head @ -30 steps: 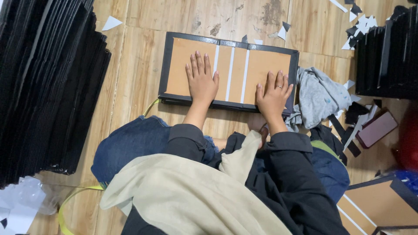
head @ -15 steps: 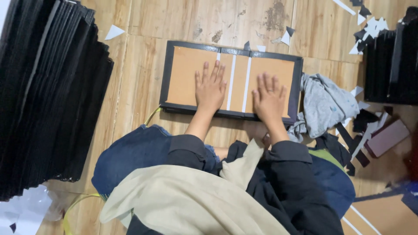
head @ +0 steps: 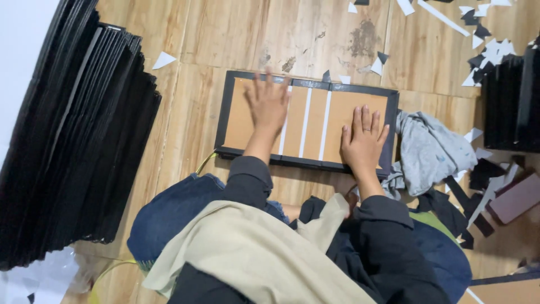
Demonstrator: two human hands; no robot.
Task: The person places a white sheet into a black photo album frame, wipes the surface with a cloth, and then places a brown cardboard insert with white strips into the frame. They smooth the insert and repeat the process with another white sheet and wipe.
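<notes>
Left hand (head: 269,104): flat, fingers spread, gripping nothing, pressing the black-bordered brown cardboard panel (head: 306,121).
Right hand (head: 361,144): likewise flat on its right section.
Beside: crumpled grey cloth (head: 430,152).

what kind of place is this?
Likely a small craft or bookbinding workshop run on the floor: a board cover under both hands, stacks of black covers, paper offcuts strewn over the wood-look floor.

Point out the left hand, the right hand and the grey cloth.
left hand (head: 268,104), head view, back of the hand
right hand (head: 361,143), head view, back of the hand
grey cloth (head: 430,155), head view, middle fold
</notes>
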